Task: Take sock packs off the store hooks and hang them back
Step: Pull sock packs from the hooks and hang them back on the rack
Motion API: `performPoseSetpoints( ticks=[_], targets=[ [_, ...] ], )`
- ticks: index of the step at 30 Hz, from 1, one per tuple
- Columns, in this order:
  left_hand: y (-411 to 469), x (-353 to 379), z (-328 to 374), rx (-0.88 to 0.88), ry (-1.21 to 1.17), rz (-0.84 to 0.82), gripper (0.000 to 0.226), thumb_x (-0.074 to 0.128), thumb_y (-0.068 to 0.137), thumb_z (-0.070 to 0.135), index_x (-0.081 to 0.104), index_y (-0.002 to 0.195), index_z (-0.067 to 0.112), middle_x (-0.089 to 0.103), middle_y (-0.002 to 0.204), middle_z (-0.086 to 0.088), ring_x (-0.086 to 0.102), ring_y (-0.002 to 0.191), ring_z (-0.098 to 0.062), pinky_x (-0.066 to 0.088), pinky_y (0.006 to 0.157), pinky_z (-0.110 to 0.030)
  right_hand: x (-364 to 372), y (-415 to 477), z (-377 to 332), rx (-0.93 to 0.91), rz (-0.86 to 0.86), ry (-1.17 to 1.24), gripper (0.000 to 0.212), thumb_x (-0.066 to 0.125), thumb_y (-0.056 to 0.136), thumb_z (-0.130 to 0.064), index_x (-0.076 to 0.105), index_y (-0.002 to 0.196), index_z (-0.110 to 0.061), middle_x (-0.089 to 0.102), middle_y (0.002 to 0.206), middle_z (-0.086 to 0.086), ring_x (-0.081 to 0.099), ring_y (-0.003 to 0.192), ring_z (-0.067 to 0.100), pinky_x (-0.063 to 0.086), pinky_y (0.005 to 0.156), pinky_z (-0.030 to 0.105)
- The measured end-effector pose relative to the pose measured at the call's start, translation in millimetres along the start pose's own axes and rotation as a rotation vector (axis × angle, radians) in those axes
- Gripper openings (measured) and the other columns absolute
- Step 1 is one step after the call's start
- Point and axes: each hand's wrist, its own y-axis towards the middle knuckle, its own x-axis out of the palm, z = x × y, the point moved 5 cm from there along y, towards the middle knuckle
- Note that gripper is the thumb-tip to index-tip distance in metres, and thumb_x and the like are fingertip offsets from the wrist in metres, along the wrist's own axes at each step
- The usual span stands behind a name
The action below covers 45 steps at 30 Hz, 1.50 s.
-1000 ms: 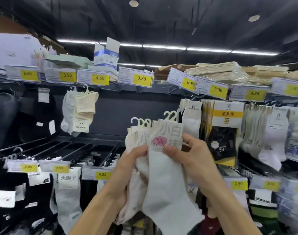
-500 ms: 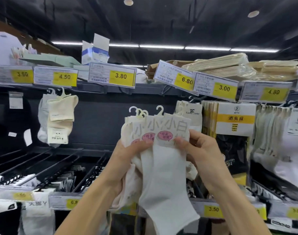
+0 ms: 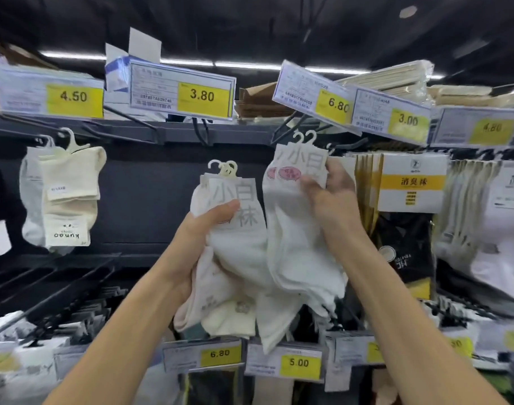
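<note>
My left hand [image 3: 204, 244] grips a bunch of white sock packs [image 3: 235, 229] with small white plastic hangers on top, held in front of the dark back panel. My right hand [image 3: 329, 197] holds a second, smaller bunch of white sock packs [image 3: 293, 217] by their paper labels. Those are raised higher and to the right, their hangers close under the black hook [image 3: 296, 124] that carries the 6.80 tag [image 3: 311, 93]. Whether the hangers touch the hook I cannot tell.
Cream socks [image 3: 70, 194] hang at the left under the 4.50 tag. The hook [image 3: 201, 131] under the 3.80 tag is bare. Packs with a yellow-banded label [image 3: 412, 182] hang at the right. Long bare hooks [image 3: 54, 290] jut out at lower left, above the lower row of price tags [image 3: 220, 353].
The single bunch held by both hands has been split in two. My right hand has lifted its part up and to the right toward the 6.80 hook; the view has moved closer.
</note>
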Motion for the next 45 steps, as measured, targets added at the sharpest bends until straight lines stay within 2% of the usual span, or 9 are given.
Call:
performPoseSetpoints(
  ticks=[12,20,24,27,30,33,36,41,45],
  targets=[
    [8,-17,9,0.015,0.067,0.03,0.029,0.071,0.08,0.025,0.077,0.107,0.015,0.075,0.111,-0.017,0.074,0.097,-0.032,0.058,0.085,-0.044,36,46,25,-0.106,-0.137,-0.332,0.049,0.049,0.099,-0.016,0.039,0.146,-0.015,0.055,0.139,0.001,0.05,0.128,0.017,0.037,0.111,0.037],
    [6,-15,19,0.162,0.117,-0.003,0.019,0.07,0.081,0.019,0.08,0.098,0.024,0.076,0.109,-0.012,0.074,0.099,-0.027,0.06,0.079,-0.036,44,55,29,-0.066,-0.167,-0.406,0.035,0.05,0.095,-0.01,0.047,0.13,-0.017,0.059,0.115,-0.005,0.057,0.112,0.018,0.044,0.093,0.029],
    [-1,-18,27,0.218,0.119,-0.049,0.023,0.074,0.08,0.017,0.079,0.1,0.024,0.076,0.11,-0.012,0.075,0.099,-0.027,0.06,0.074,-0.032,39,35,20,-0.03,-0.218,-0.492,0.051,0.05,0.097,-0.023,0.034,0.145,-0.016,0.052,0.139,0.003,0.051,0.125,0.024,0.041,0.107,0.043],
    [-7,-22,33,0.232,0.11,-0.06,0.029,0.077,0.075,0.022,0.078,0.104,0.022,0.076,0.111,-0.013,0.074,0.1,-0.028,0.06,0.073,-0.032,26,0,-1,-0.154,-0.117,-0.602,0.065,0.05,0.097,-0.033,0.021,0.154,-0.021,0.043,0.151,0.0,0.043,0.134,0.019,0.035,0.111,0.033],
    [-13,-21,37,0.216,0.097,-0.1,0.03,0.076,0.075,0.022,0.077,0.106,0.021,0.076,0.111,-0.013,0.075,0.099,-0.028,0.06,0.072,-0.033,19,-35,-30,-0.326,-0.055,-0.408,0.052,0.054,0.096,-0.037,0.042,0.144,-0.025,0.047,0.144,-0.011,0.041,0.131,-0.001,0.032,0.111,0.022],
    [-16,-10,37,0.19,0.06,-0.178,0.038,0.076,0.079,0.021,0.073,0.116,0.015,0.074,0.114,-0.017,0.073,0.101,-0.03,0.06,0.076,-0.035,32,-56,-47,-0.284,-0.272,-0.11,0.045,0.064,0.081,-0.053,0.058,0.123,-0.038,0.064,0.114,-0.021,0.061,0.106,-0.002,0.053,0.087,0.021],
    [-17,8,33,0.192,0.029,-0.279,0.04,0.075,0.083,0.022,0.069,0.121,0.01,0.073,0.113,-0.017,0.073,0.099,-0.029,0.059,0.08,-0.036,48,-65,-48,-0.221,-0.436,-0.022,0.053,0.078,0.068,-0.05,0.057,0.116,-0.044,0.067,0.104,-0.021,0.066,0.09,0.002,0.055,0.068,0.018],
    [-19,7,22,0.038,-0.013,-0.25,0.04,0.07,0.08,0.035,0.076,0.112,0.012,0.073,0.116,-0.017,0.072,0.103,-0.03,0.06,0.085,-0.041,39,-55,-30,-0.068,-0.4,0.21,0.047,0.086,0.068,-0.022,0.059,0.106,-0.03,0.073,0.103,-0.01,0.072,0.09,0.011,0.059,0.072,0.026],
    [-19,-4,28,0.165,0.044,-0.144,0.032,0.066,0.083,0.036,0.078,0.107,0.019,0.074,0.115,-0.014,0.073,0.102,-0.031,0.061,0.082,-0.042,28,-52,-19,0.055,-0.324,0.322,0.056,0.081,0.067,-0.026,0.057,0.117,-0.021,0.074,0.109,0.0,0.072,0.098,0.019,0.06,0.078,0.036]
  ],
)
